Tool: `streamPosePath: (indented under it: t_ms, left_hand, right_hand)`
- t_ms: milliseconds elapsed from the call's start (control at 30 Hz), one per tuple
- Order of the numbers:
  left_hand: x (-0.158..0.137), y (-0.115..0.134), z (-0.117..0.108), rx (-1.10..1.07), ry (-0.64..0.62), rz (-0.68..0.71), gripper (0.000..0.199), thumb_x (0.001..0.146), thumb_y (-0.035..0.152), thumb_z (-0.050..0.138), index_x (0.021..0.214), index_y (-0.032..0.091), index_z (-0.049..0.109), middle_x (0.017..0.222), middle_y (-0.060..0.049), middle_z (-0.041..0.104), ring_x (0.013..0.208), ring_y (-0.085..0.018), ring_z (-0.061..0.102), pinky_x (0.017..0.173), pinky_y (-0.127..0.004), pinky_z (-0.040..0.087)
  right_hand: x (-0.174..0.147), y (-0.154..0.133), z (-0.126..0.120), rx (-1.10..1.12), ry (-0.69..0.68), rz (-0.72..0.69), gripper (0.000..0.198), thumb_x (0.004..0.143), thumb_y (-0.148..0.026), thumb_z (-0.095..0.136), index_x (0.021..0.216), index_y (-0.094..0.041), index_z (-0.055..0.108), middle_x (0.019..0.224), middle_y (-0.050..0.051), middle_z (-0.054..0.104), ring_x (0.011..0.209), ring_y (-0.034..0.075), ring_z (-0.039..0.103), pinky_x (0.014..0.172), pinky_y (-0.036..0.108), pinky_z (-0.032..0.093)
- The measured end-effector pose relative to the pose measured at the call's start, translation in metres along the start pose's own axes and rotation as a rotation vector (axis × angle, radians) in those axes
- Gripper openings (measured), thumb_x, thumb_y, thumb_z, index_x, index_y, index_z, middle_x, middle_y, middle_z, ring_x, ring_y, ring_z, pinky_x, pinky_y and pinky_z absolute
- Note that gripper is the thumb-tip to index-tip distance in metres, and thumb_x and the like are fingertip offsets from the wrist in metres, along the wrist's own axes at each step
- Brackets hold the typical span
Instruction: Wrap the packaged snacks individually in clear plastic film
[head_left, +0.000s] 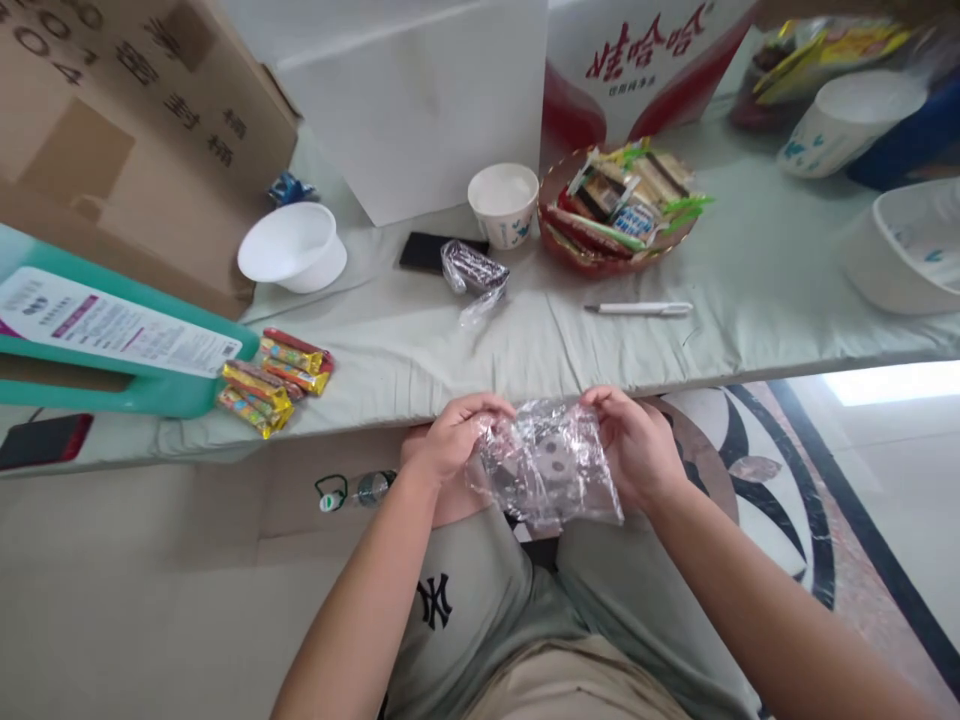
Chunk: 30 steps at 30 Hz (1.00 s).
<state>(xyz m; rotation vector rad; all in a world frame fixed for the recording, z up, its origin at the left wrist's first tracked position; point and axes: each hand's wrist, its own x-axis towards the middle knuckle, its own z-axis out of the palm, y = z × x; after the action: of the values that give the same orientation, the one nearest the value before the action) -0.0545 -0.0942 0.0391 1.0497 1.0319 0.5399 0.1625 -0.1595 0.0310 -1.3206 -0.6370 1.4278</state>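
Note:
Between my two hands, above my lap and just off the table's front edge, a crinkled clear plastic bag point(551, 460) is stretched out. The fingers of my left hand point(461, 435) pinch its upper left corner. At the upper right corner, my right hand point(637, 445) is closed on the same bag. Whether anything lies inside the bag I cannot tell. Beyond it on the table lies a dark item in clear wrap point(474, 270), against a flat black object point(427, 252). A white pen point(639, 309) rests to the right of these.
A bowl of wrapped snacks point(577, 255) stands by a paper cup point(504, 205). Snack sticks point(274, 380), a white bowl point(292, 247) and a green container point(187, 385) are on the left. Boxes point(420, 100) line the back. A bottle point(371, 488) lies on the floor.

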Motion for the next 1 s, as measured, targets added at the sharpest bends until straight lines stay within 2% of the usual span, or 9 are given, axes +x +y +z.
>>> streamPosePath:
  t_ms: [133,233,400,500,600,733,833,933,1000]
  left_hand:
    - [0.013,0.011,-0.008,-0.051,-0.101,0.020,0.029,0.076,0.044,0.063,0.075,0.017,0.074,0.076,-0.009,0.073,0.070,-0.021,0.069,0.065,-0.032,0.056]
    - [0.034,0.031,-0.005,-0.061,-0.213,-0.025,0.043,0.080,0.057,0.060,0.083,0.015,0.073,0.087,-0.011,0.074,0.078,-0.023,0.073,0.071,-0.033,0.057]
    - [0.063,0.047,-0.001,0.038,-0.160,0.101,0.057,0.069,0.028,0.080,0.121,0.025,0.057,0.093,-0.001,0.070,0.068,-0.014,0.071,0.062,-0.024,0.054]
    - [0.070,0.043,-0.007,-0.072,-0.066,0.151,0.062,0.076,0.030,0.074,0.132,0.029,0.047,0.095,-0.003,0.070,0.068,-0.015,0.071,0.062,-0.027,0.057]
    - [0.073,0.039,-0.016,0.008,0.062,0.255,0.071,0.076,0.027,0.074,0.139,0.032,0.041,0.110,-0.007,0.069,0.077,-0.018,0.072,0.066,-0.031,0.060]
    - [0.060,0.038,-0.023,0.333,0.476,0.683,0.038,0.081,0.026,0.068,0.117,0.026,0.056,0.119,-0.009,0.065,0.111,-0.024,0.067,0.095,-0.043,0.057]
    - [0.042,0.042,-0.021,0.531,0.221,0.832,0.037,0.076,0.034,0.075,0.109,0.024,0.063,0.119,-0.008,0.067,0.127,-0.029,0.058,0.111,-0.047,0.047]
    - [0.033,0.046,-0.016,0.534,-0.174,0.561,0.052,0.076,0.039,0.078,0.123,0.024,0.063,0.113,-0.006,0.072,0.108,-0.026,0.067,0.094,-0.037,0.054]
    - [0.035,0.047,-0.014,0.509,-0.233,0.372,0.040,0.083,0.041,0.070,0.118,0.022,0.067,0.096,-0.004,0.073,0.085,-0.020,0.068,0.075,-0.031,0.053]
  right_hand:
    - [0.002,-0.001,-0.004,0.052,-0.070,0.033,0.031,0.086,-0.051,0.062,0.103,-0.027,0.054,0.085,0.001,0.064,0.074,0.020,0.067,0.070,0.036,0.056]
    - [0.004,-0.012,-0.003,-0.073,-0.025,0.024,0.068,0.077,-0.043,0.079,0.133,-0.029,0.043,0.084,-0.002,0.065,0.076,0.020,0.068,0.070,0.034,0.056]
    - [0.022,-0.026,0.002,-0.115,0.108,-0.123,0.082,0.074,-0.041,0.082,0.143,-0.030,0.039,0.099,0.002,0.071,0.086,0.020,0.070,0.074,0.035,0.058]
    - [0.035,-0.025,0.014,-0.146,0.029,-0.031,0.046,0.074,-0.043,0.081,0.110,-0.023,0.061,0.089,0.003,0.070,0.080,0.019,0.068,0.069,0.032,0.056]
    - [0.045,-0.024,0.028,-0.215,0.093,-0.018,0.026,0.080,-0.044,0.073,0.081,-0.021,0.060,0.073,0.000,0.064,0.067,0.015,0.062,0.059,0.028,0.050]
    - [0.047,-0.028,0.044,-0.217,0.231,-0.119,0.020,0.080,-0.038,0.070,0.082,-0.022,0.058,0.078,0.000,0.066,0.066,0.014,0.063,0.057,0.025,0.048]
    - [0.039,-0.033,0.052,-0.191,0.024,-0.102,0.024,0.075,-0.037,0.073,0.082,-0.023,0.055,0.085,0.001,0.070,0.064,0.013,0.063,0.055,0.025,0.048]
    - [0.032,-0.034,0.054,-0.182,-0.137,-0.059,0.027,0.078,-0.042,0.071,0.090,-0.023,0.057,0.084,0.002,0.070,0.065,0.015,0.063,0.057,0.028,0.050]
    - [0.031,-0.034,0.050,-0.225,0.015,-0.144,0.031,0.080,-0.044,0.069,0.101,-0.025,0.055,0.092,0.003,0.069,0.073,0.017,0.065,0.062,0.030,0.053]
